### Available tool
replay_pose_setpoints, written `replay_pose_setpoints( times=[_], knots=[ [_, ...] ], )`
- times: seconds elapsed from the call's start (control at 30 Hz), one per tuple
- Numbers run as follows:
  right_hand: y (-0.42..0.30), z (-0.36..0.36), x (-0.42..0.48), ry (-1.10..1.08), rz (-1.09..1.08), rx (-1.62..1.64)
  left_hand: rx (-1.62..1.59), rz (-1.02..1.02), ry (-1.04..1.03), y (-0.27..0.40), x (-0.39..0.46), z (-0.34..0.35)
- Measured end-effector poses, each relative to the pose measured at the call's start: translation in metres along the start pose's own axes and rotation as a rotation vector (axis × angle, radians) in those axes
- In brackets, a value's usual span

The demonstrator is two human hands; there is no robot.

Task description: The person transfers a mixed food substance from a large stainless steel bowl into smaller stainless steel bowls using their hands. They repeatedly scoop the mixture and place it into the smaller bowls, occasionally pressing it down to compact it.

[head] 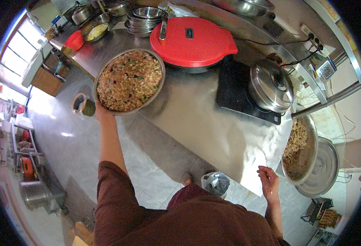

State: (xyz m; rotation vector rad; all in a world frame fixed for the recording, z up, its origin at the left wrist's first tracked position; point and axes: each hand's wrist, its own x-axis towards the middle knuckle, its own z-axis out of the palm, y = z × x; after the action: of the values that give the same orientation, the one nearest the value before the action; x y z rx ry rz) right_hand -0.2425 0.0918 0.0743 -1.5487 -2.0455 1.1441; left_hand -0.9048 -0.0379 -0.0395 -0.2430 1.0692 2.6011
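Note:
My left hand (103, 111) grips the near rim of a round metal basin (130, 113), held out at the left edge of the counter. Heaped in it is a minced filling (129, 80) with green and pale bits. The thumb lies by the rim; the fingers underneath are hidden. At the lower right, my right hand (269, 181) hovers by the counter's front corner with nothing in it, fingers bent and slightly apart. Just beyond it, a large metal bowl (305, 163) contains a similar chopped mix (295, 138), partly scraped down.
On the steel counter (195, 113) stand a red-lidded electric griddle (195, 41), a black induction cooker (234, 89) and a lidded steel pot (271, 86). Stacked steel bowls (143, 23) and a red bowl (74, 41) sit farther back. A lined bin (215, 183) is on the floor.

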Motion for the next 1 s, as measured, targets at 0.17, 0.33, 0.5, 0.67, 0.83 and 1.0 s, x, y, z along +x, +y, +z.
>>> replay_pose_setpoints(
  times=[0.17, 0.33, 0.5, 0.67, 0.83, 1.0],
  knots=[
    [-0.017, 0.004, 0.004, -0.009, -0.053, -0.118, 0.06, 0.067, 0.106, -0.002, 0.056, 0.013],
    [-0.026, 0.002, 0.002, -0.057, -0.076, -0.162, 0.057, 0.116, 0.295, -0.009, 0.099, 0.045],
    [-0.024, 0.0, -0.001, -0.048, -0.088, -0.071, 0.0, 0.144, -0.004, -0.006, 0.108, 0.051],
    [-0.014, -0.012, 0.0, -0.081, -0.16, -0.042, 0.078, 0.49, -0.133, -0.032, -0.028, 0.134],
    [-0.016, -0.032, -0.004, 0.015, -0.132, 0.008, 0.68, 0.646, -0.777, -0.093, -0.112, 0.326],
    [-0.024, -0.051, -0.018, 0.129, -0.113, 0.028, 0.634, 0.055, -0.746, -0.169, -0.14, 0.477]
  ],
)
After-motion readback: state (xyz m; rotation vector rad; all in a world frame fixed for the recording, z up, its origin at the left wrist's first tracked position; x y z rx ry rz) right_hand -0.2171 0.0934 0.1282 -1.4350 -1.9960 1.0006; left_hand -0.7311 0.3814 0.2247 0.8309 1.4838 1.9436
